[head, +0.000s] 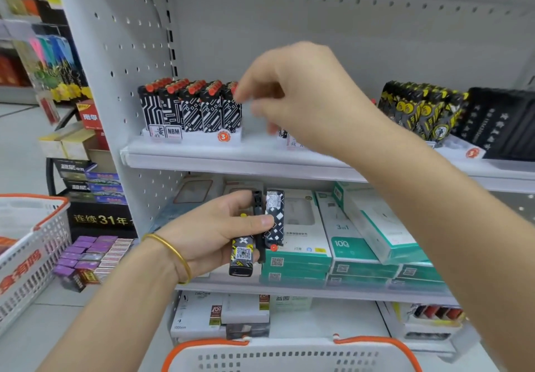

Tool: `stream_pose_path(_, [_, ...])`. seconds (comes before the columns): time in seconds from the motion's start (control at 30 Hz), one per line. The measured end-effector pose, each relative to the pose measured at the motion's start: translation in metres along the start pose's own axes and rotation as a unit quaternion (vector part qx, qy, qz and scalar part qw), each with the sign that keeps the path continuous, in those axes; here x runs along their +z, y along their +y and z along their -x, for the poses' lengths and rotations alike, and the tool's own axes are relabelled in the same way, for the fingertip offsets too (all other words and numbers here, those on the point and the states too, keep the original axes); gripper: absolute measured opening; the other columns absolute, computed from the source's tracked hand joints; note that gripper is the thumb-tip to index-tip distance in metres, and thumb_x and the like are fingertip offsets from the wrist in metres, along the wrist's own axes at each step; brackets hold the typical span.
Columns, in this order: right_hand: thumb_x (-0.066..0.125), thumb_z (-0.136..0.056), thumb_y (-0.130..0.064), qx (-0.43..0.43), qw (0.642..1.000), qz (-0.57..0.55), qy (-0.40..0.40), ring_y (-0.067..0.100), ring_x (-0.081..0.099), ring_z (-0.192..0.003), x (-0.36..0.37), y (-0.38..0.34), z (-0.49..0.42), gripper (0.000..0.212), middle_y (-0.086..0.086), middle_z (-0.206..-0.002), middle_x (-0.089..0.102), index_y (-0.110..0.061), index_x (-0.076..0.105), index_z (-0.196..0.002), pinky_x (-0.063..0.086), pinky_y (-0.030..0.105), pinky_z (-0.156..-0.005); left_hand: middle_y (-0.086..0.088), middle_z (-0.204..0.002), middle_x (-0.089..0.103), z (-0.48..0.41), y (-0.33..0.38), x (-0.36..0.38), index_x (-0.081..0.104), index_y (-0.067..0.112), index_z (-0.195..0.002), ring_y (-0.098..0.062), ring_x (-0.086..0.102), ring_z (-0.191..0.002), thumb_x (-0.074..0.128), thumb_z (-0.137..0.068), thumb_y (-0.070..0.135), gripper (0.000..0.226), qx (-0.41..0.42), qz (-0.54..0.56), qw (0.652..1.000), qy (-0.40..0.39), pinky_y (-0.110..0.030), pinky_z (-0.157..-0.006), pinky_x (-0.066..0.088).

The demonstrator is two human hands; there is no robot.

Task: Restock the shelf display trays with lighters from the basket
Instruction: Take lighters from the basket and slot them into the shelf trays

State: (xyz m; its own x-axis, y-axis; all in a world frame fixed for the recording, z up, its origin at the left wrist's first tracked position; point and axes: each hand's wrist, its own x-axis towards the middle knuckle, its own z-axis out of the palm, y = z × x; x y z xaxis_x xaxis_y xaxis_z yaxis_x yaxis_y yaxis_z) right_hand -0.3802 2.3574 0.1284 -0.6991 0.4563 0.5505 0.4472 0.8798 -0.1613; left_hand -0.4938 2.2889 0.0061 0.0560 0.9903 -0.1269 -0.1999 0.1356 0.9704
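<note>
Shelf [231,154] above the basket [289,357]; a tray [197,138] of upright lighters [188,108] stands on its left end. Your right hand [304,96] hovers beside the tray (fingers blurred, grip unclear). Your left hand [214,232] grips three loose lighters [274,215] below the shelf.

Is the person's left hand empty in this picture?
No: the left hand grips a small bundle of patterned lighters.
</note>
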Motion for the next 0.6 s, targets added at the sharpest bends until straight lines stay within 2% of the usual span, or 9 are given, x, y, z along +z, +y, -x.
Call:
stream_pose_path(0.07, [0.052, -0.086, 0.0, 0.023, 0.996, -0.049, -0.076, 0.0, 0.053, -0.039, -0.001, 0.001, 0.027, 0.027, -0.013, -0.061, 0.054, -0.02, 0.068, -0.094, 0.038, 0.007, -0.045, -0.008, -0.072, 0.067, 0.002, -0.001, -0.001, 0.061, 0.008, -0.1, -0.015, 0.061, -0.051, 0.06, -0.069, 0.008, 0.032, 0.012, 0.0, 1.0, 0.003, -0.02, -0.04, 0.045])
stream_pose_path(0.13, [0.051, -0.088, -0.003, 0.03, 0.99, -0.025, -0.136, 0.001, 0.055, -0.041, 0.005, 0.007, 0.043, 0.027, -0.009, -0.064, 0.059, -0.022, 0.068, -0.098, 0.044, 0.011, -0.047, -0.006, -0.07, 0.066, 0.003, -0.001, -0.001, 0.061, 0.007, -0.098, -0.015, 0.06, -0.051, 0.06, -0.069, 0.008, 0.029, 0.018, -0.001, 1.0, 0.0, -0.02, -0.04, 0.044])
stream_pose_path(0.17, [0.051, -0.088, -0.004, 0.025, 0.988, 0.001, -0.153, 0.003, 0.055, -0.048, 0.01, 0.011, 0.048, 0.029, -0.007, -0.071, 0.061, -0.024, 0.068, -0.101, 0.05, 0.017, -0.057, -0.006, -0.069, 0.065, 0.004, -0.001, -0.002, 0.061, 0.007, -0.097, -0.015, 0.058, -0.05, 0.061, -0.071, 0.007, 0.026, 0.016, -0.002, 1.0, -0.004, -0.019, -0.04, 0.044])
stream_pose_path(0.23, [0.054, -0.085, -0.002, -0.002, 0.985, 0.036, -0.169, 0.007, 0.053, -0.068, 0.016, 0.014, 0.056, 0.035, -0.004, -0.09, 0.06, -0.026, 0.067, -0.106, 0.05, 0.032, -0.077, -0.009, -0.066, 0.063, 0.005, -0.001, -0.002, 0.059, 0.003, -0.093, -0.014, 0.055, -0.045, 0.067, -0.076, 0.004, 0.019, 0.011, 0.004, 1.0, -0.014, -0.018, -0.039, 0.043])
stream_pose_path(0.33, [0.062, -0.078, -0.004, -0.055, 0.981, 0.022, -0.183, 0.016, 0.054, -0.092, 0.021, 0.019, 0.066, 0.035, -0.003, -0.107, 0.054, -0.025, 0.066, -0.106, 0.046, 0.041, -0.082, -0.013, -0.069, 0.061, 0.006, -0.002, -0.002, 0.054, -0.002, -0.092, -0.014, 0.055, -0.046, 0.066, -0.079, 0.008, 0.021, 0.005, 0.032, 0.999, -0.01, -0.018, -0.038, 0.042])
stream_pose_path(0.43, [0.073, -0.072, -0.017, -0.112, 0.979, 0.061, -0.16, 0.022, 0.052, -0.102, 0.032, 0.027, 0.076, 0.036, -0.002, -0.109, 0.058, -0.02, 0.063, -0.106, 0.047, 0.043, -0.081, -0.015, -0.069, 0.059, 0.008, -0.001, 0.0, 0.054, -0.002, -0.087, -0.014, 0.057, -0.05, 0.056, -0.074, 0.011, 0.018, 0.005, 0.065, 0.998, -0.009, -0.018, -0.037, 0.042])
stream_pose_path(0.53, [0.067, -0.072, -0.025, -0.16, 0.982, 0.068, -0.076, 0.025, 0.058, -0.091, 0.04, 0.034, 0.08, 0.026, 0.0, -0.096, 0.064, -0.015, 0.066, -0.096, 0.053, 0.041, -0.065, -0.015, -0.067, 0.057, 0.009, 0.0, 0.003, 0.054, -0.002, -0.087, -0.011, 0.056, -0.047, 0.053, -0.076, 0.012, 0.018, 0.0, 0.072, 0.997, -0.023, -0.015, -0.037, 0.04])
stream_pose_path(0.6, [0.063, -0.077, -0.026, -0.177, 0.981, 0.039, -0.066, 0.024, 0.058, -0.086, 0.041, 0.038, 0.08, 0.021, 0.001, -0.09, 0.066, -0.014, 0.068, -0.093, 0.053, 0.041, -0.065, -0.014, -0.067, 0.057, 0.009, 0.0, 0.004, 0.055, -0.003, -0.089, -0.012, 0.058, -0.05, 0.054, -0.076, 0.014, 0.022, -0.006, 0.085, 0.996, -0.021, -0.015, -0.037, 0.04])
